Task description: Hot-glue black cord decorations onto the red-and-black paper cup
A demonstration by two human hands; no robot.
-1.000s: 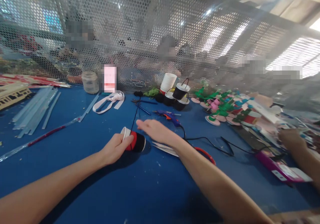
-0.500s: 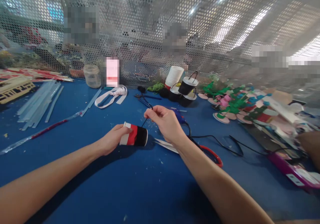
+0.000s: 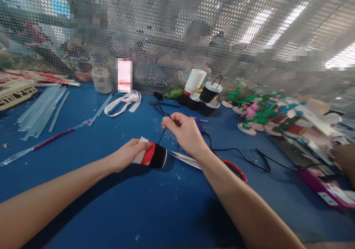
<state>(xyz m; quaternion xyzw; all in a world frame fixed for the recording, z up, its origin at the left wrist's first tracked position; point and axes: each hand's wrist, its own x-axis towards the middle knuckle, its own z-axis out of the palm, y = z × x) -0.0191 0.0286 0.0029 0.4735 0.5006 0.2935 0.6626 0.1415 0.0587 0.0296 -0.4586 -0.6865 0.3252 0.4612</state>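
My left hand (image 3: 126, 154) is closed round the pale end of a paper cup (image 3: 149, 153), which lies on its side in the air. Black yarn covers the cup's right part, next to a red band. A black strand of yarn (image 3: 161, 136) runs up from the cup to my right hand (image 3: 181, 130), whose thumb and fingers pinch it. Below and beside my right wrist rests a pair of scissors (image 3: 187, 159) with red handles, its blades pointing left. Part of the scissors is hidden under the forearm.
Black-wrapped cups (image 3: 210, 93) with loop handles stand beside stacked white cups (image 3: 195, 79) at the back. Glue sticks (image 3: 41, 110), white ribbon (image 3: 111, 112) and a jar (image 3: 101, 80) are on the left. Right are paper flowers (image 3: 257, 115), a black cord (image 3: 235, 152) and a purple power strip (image 3: 318, 189).
The cup has tilted, its black end dipping and shifting slightly right. My right hand has moved a little to the right, still pinching the yarn.
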